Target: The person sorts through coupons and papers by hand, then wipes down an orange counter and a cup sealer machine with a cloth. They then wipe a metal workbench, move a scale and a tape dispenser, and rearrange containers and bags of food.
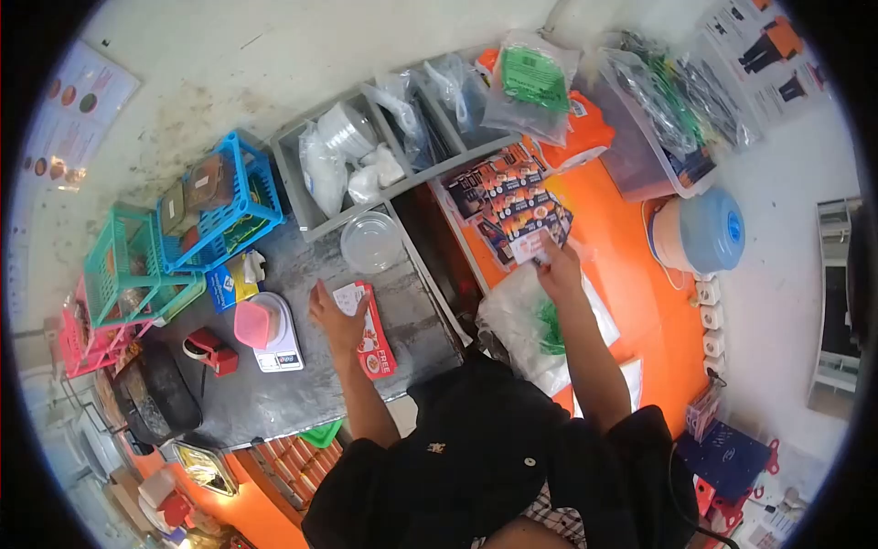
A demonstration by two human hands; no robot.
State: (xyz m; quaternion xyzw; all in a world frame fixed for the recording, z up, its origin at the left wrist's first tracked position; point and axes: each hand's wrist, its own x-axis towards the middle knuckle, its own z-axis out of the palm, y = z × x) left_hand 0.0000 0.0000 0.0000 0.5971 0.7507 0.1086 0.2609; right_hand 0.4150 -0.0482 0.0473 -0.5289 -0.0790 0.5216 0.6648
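Observation:
My right hand point(558, 267) pinches a small printed card point(529, 245) at the edge of a spread of dark and orange cards point(512, 192) on the orange table. Just below that hand lies a clear plastic bag point(512, 316) with green in it. Over the dark grey counter, my left hand point(337, 316) has its fingers spread, with the thumb close to a white slip of paper point(347, 296). The slip overlaps the upper end of a flat red box point(377, 346) marked FREE.
Left of my left hand, a white kitchen scale point(280, 357) carries a pink-lidded tub point(256, 324). A clear round lid point(370, 242) lies near the grey divided bin point(305, 212). Blue and green baskets point(222, 220) line the wall. A blue-lidded bucket point(700, 233) stands at the right.

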